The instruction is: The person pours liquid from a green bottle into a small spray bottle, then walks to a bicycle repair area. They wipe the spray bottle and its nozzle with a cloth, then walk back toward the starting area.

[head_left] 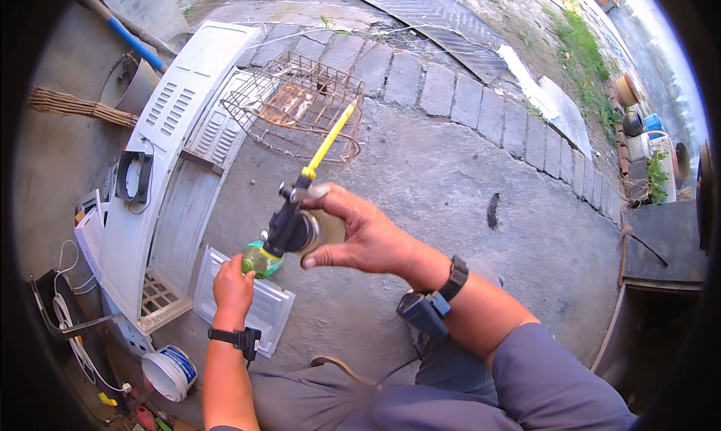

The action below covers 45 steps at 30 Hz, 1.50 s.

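Observation:
My right hand [353,232] grips a black sprayer [284,230] with a long yellow wand [330,138] pointing away from me and a rounded metallic part on its side. Below and left of it, my left hand [232,284] has its fingers closed on a green plastic bottle [263,263], which is partly hidden behind the sprayer. Under both hands, a pale ribbed panel [263,318] lies on the ground. Both wrists wear dark straps with small devices.
White slotted appliance panels [139,236] stand at the left, beside a rusty wire basket [282,104]. A white bucket [165,375], cables and tools are along the left. A brick edging [435,93] crosses behind; pots and a dark box [661,243] are at right.

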Motion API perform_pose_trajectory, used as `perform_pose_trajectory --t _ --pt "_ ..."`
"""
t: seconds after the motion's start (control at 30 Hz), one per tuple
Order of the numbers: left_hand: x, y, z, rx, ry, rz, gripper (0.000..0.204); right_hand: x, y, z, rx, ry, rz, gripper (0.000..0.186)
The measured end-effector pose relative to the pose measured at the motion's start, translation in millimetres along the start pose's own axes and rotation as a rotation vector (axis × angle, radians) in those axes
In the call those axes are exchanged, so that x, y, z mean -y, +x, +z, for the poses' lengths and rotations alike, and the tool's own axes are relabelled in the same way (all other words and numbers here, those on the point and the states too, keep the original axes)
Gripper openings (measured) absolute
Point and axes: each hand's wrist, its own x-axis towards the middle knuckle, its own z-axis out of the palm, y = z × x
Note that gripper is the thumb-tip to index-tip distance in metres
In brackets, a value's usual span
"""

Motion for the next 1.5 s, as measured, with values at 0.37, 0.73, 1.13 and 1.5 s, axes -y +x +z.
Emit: perform_pose_trajectory --t 0.37,0.73,1.13,1.5 --pt "-67 -80 -112 0.191 0.011 -0.093 0.070 142 -24 -71 -0.063 0.021 0.238 0.076" --pt "-262 -170 -350 0.480 0.096 0.057 0.064 406 -77 -273 -0.396 0.166 0.484 0.067" --pt "-343 -81 -450 0.424 0.073 0.045 0.062 520 -45 -443 -0.700 0.056 0.287 0.066" --pt "-444 130 -521 0.391 0.014 0.091 0.061 531 97 -582 -0.873 0.045 0.193 0.075"
